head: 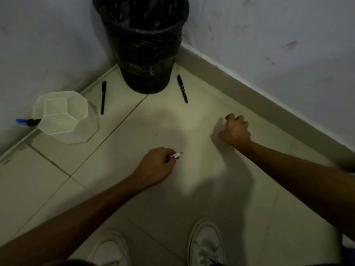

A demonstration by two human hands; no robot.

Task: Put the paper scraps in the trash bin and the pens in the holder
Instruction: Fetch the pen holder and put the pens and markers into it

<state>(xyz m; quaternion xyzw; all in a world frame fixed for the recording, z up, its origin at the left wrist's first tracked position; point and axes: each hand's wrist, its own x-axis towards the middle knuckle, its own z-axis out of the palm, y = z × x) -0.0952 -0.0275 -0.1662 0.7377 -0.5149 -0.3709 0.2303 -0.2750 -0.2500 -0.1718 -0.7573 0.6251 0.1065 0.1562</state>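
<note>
Both hands are gathering: left hand point(156, 166) pinches a white pen point(176, 155) mid-frame, right hand point(234, 131) is fisted over a pale scrap point(221, 124). Next, I judge, carry these to the trash bin point(146, 54) at top centre and the holder point(63, 116) at left.

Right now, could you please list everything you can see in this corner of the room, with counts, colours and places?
Trash bin: one, black with a black liner, in the corner.
Holder: one, pale translucent, upright on the floor at left.
Black pens: two on the floor, one left of the bin, one right of it.
Blue-capped pen: one, behind the holder by the wall.
Paper scrap: one, white, in the right hand.
Small white item: one, in the left hand; too small to identify.
Shoes: two, white, bottom edge.
Left hand: closed on the item.
Right hand: fisted on the scrap.
</note>
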